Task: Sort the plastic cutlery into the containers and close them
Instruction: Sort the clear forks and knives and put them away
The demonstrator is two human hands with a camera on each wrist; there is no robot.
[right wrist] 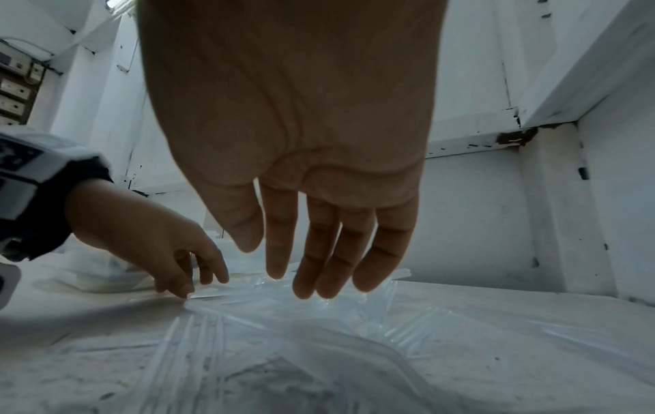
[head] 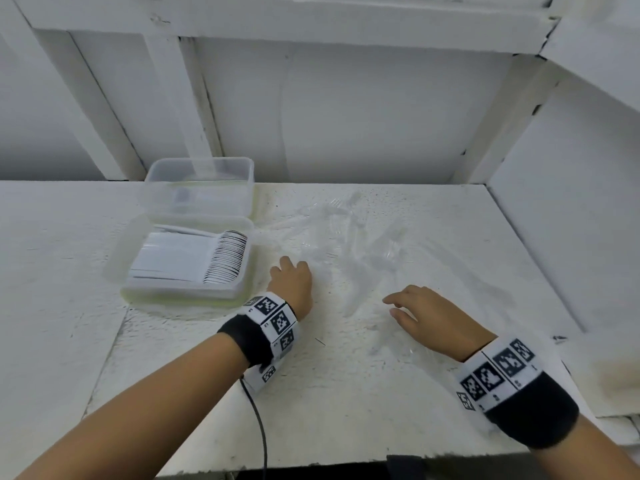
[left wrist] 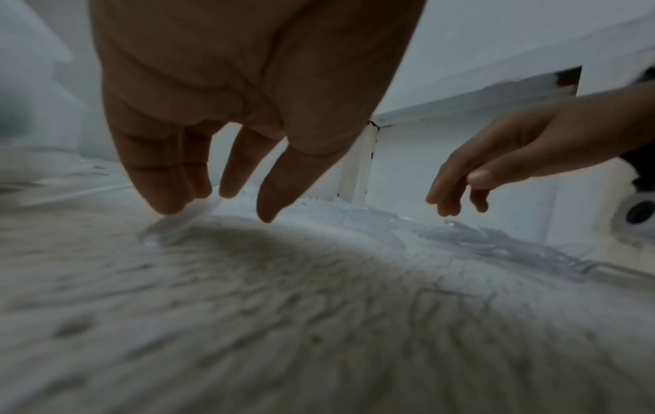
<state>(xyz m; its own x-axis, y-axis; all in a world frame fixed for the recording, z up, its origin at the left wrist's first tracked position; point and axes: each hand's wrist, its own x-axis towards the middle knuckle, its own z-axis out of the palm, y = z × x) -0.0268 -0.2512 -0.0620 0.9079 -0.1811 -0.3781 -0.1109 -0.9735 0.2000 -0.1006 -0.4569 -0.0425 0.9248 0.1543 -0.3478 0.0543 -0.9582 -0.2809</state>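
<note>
Several clear plastic cutlery pieces [head: 349,244] lie scattered on the white table [head: 346,393], hard to tell apart. At the left, the near open container [head: 138,292] holds a stacked row of white spoons [head: 225,258]. Behind it stands a second clear container [head: 199,168] without a lid, which looks empty. My left hand [head: 291,270] reaches down at the pile's left edge, its straight fingertips [left wrist: 170,207] touching one clear piece [left wrist: 166,229]. My right hand [head: 389,305] hovers over the pile's near side, fingers [right wrist: 304,288] loose and straight, holding nothing.
White walls and beams enclose the table at the back and right [head: 554,220]. A black cable [head: 258,420] runs from my left wrist over the front edge. More clear cutlery [right wrist: 220,350] lies spread under my right palm.
</note>
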